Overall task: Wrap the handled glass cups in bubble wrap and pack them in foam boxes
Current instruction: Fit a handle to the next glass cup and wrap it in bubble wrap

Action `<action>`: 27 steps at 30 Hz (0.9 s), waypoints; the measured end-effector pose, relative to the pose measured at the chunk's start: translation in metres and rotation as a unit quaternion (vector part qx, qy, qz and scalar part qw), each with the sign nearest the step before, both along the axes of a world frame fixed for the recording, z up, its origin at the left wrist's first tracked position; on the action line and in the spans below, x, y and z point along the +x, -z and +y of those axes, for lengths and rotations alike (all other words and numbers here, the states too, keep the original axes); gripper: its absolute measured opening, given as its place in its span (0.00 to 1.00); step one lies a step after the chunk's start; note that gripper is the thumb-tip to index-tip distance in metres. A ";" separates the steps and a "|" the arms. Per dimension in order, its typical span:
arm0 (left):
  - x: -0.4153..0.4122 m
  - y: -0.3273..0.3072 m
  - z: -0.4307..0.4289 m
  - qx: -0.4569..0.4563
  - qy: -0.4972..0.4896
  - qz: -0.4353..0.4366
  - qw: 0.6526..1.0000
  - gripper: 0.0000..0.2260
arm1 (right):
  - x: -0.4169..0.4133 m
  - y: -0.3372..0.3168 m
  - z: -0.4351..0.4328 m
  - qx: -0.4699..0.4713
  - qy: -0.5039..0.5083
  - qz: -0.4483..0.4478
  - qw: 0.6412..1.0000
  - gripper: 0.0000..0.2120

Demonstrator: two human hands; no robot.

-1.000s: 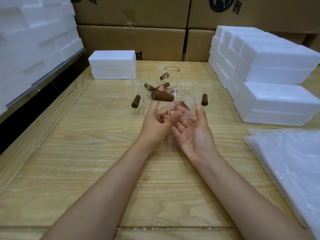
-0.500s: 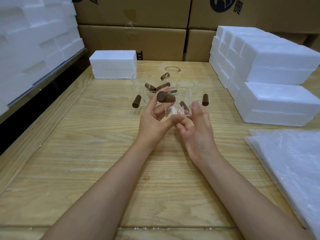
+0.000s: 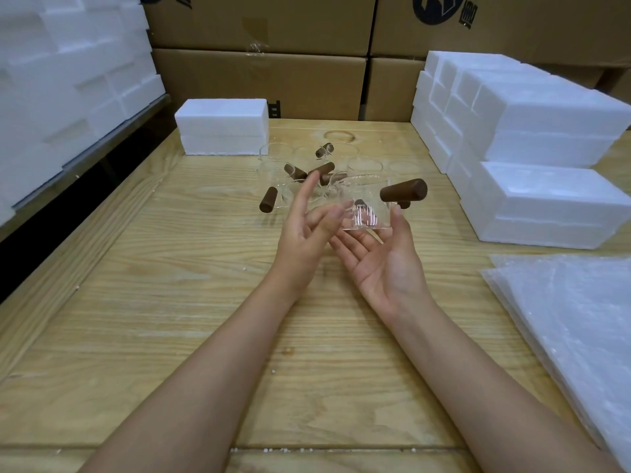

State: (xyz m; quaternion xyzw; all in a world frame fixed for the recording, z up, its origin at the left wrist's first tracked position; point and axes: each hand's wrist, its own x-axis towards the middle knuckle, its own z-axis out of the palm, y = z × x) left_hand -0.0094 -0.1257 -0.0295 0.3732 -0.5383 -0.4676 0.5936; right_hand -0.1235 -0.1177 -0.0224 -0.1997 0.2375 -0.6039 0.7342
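A clear glass cup (image 3: 365, 203) with a brown wooden handle (image 3: 404, 194) is in the air above the table, its handle pointing right. My right hand (image 3: 386, 264) lies palm up and holds it, fingers under and behind the glass, thumb against its right side. My left hand (image 3: 304, 233) has straight fingers that touch the cup's left side, index finger raised. Several more handled glass cups (image 3: 300, 172) stand clustered on the table behind it. A stack of bubble wrap sheets (image 3: 573, 319) lies at the right.
One closed white foam box (image 3: 222, 126) sits at the back left of the wooden table (image 3: 170, 302). Stacked foam boxes (image 3: 546, 138) fill the right side, more foam (image 3: 68, 80) is piled at the left, and cardboard cartons (image 3: 273, 80) line the back.
The cup has turned between my hands: its handle swung from the left side round to the right. My right hand opened palm up again under it; my left fingers spread.
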 end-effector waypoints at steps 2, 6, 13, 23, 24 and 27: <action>-0.001 -0.001 0.001 0.017 0.019 0.003 1.000 0.31 | 0.001 0.000 -0.001 -0.002 -0.008 0.017 1.000 0.20; -0.003 -0.003 0.004 0.022 0.040 -0.022 0.999 0.29 | 0.002 0.003 -0.002 0.003 -0.019 0.053 0.998 0.25; -0.001 0.004 0.001 0.029 0.018 -0.029 0.999 0.26 | 0.001 0.004 -0.004 -0.006 0.052 0.108 0.993 0.18; -0.002 0.003 0.000 -0.004 -0.027 0.018 0.999 0.32 | 0.001 0.001 0.003 -0.097 0.113 0.153 0.977 0.06; -0.002 0.003 0.000 -0.006 -0.027 0.019 0.999 0.32 | 0.002 0.001 0.004 -0.106 0.117 0.166 0.973 0.09; -0.003 0.003 0.000 -0.011 -0.026 0.013 0.999 0.32 | 0.004 -0.001 0.005 -0.104 0.127 0.166 0.972 0.20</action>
